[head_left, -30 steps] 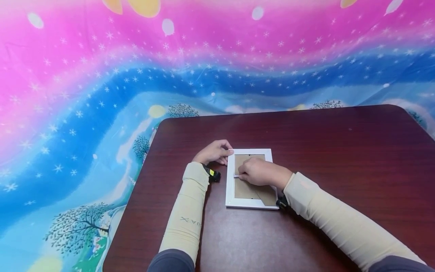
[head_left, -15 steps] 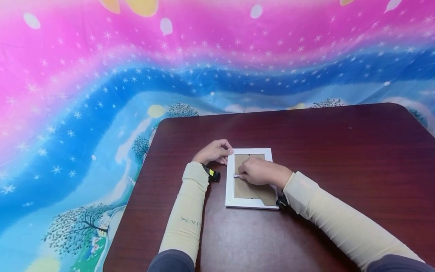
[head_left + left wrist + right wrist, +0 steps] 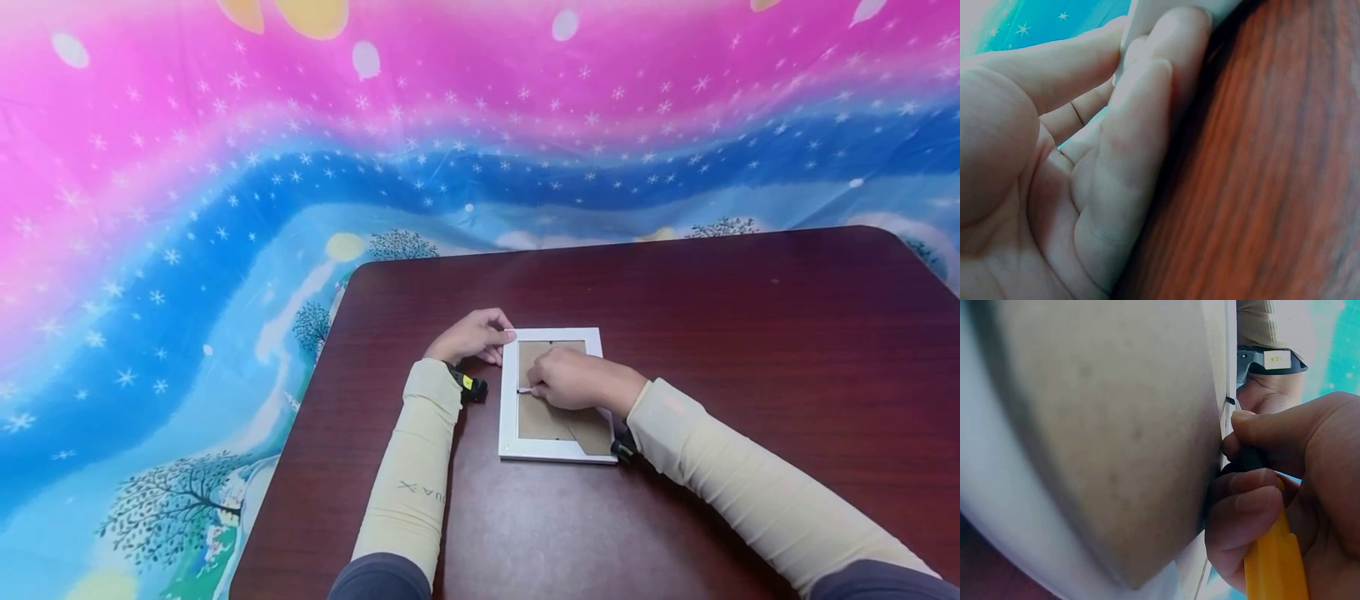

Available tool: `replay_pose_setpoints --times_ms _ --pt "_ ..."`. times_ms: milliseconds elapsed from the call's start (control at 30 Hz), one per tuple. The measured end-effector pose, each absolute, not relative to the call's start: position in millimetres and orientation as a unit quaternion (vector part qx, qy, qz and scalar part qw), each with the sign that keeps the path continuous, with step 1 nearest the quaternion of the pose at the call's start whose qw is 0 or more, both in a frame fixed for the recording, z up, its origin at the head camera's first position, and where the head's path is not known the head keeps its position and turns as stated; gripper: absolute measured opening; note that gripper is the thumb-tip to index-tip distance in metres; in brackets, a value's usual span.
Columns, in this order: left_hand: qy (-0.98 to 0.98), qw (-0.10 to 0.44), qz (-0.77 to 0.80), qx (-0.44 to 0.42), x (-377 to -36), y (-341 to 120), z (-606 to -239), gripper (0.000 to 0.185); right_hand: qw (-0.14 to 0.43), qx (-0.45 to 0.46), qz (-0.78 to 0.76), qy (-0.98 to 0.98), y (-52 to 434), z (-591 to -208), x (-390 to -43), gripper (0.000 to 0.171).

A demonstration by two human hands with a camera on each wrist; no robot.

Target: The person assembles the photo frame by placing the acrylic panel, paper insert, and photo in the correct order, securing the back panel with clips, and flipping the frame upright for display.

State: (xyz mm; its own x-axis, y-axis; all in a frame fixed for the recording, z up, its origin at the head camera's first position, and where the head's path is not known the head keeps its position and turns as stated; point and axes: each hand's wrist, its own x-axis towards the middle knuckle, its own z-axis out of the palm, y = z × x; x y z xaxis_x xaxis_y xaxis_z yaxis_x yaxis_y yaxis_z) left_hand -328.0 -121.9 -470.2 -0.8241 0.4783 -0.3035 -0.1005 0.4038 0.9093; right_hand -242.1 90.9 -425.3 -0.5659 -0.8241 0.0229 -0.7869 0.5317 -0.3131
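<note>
I see the white picture frame (image 3: 557, 396) lying face down near the middle of the desk (image 3: 750, 333), brown backing board (image 3: 542, 421) up. My right hand (image 3: 573, 382) grips a yellow-handled screwdriver (image 3: 1272, 562), tip at the board's left edge. My left hand (image 3: 472, 335) pinches the frame's upper-left corner.

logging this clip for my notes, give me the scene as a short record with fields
surface: dark red-brown wooden table
main object: white rectangular picture frame, lying face down, brown cardboard backing up
left hand: grips the frame's upper left corner
right hand: holds a yellow-handled tool, tip at the backing's left edge
sleeves: cream, on both arms
backdrop: pink and blue starry cloth
</note>
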Motion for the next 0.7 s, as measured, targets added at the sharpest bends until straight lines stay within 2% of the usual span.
replay_pose_setpoints --times_ms 367,700 --pt "0.793 0.27 0.532 0.123 -326.0 -120.2 -468.9 0.016 0.067 -0.459 -0.143 0.875 92.8 -425.2 -241.0 0.029" --pt "0.79 0.27 0.538 0.117 -325.3 -121.6 -468.5 0.016 0.109 -0.432 -0.155 0.882 97.1 -421.5 -243.5 0.026"
